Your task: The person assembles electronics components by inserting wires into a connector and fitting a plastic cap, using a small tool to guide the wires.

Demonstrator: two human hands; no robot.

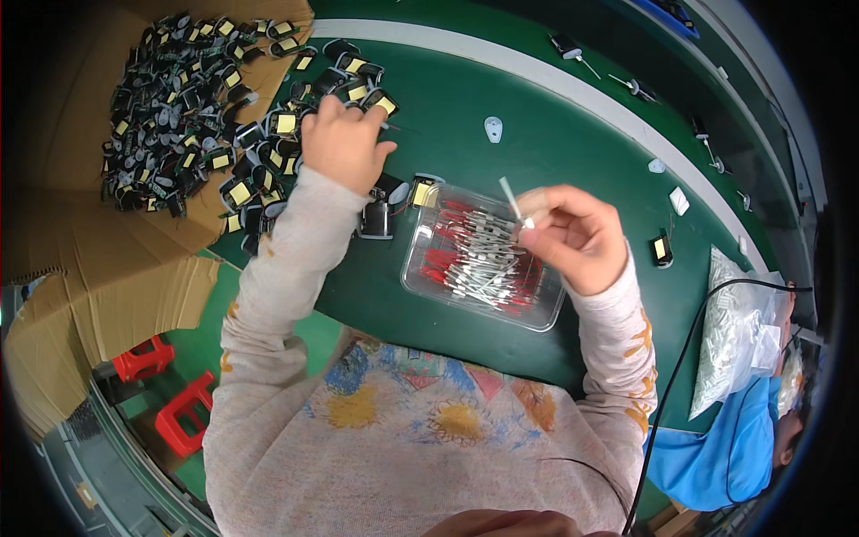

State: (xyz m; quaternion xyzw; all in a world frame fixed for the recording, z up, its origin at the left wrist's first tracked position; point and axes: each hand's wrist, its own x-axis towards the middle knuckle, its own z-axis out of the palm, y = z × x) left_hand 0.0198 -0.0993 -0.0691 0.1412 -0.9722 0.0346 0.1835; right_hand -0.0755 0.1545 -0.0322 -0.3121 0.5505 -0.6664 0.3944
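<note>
My left hand reaches up into a heap of small black parts with yellow labels, its fingers curled over some of them at the heap's right edge. My right hand is raised over a clear plastic tray and pinches a thin white tube between thumb and fingers. The tray holds several red and grey wire pieces. Two black parts lie just left of the tray.
The heap spills from a flattened cardboard sheet onto the green bench. Loose white pieces and small tools lie beyond. A clear bag lies at the right. Red stools stand below left.
</note>
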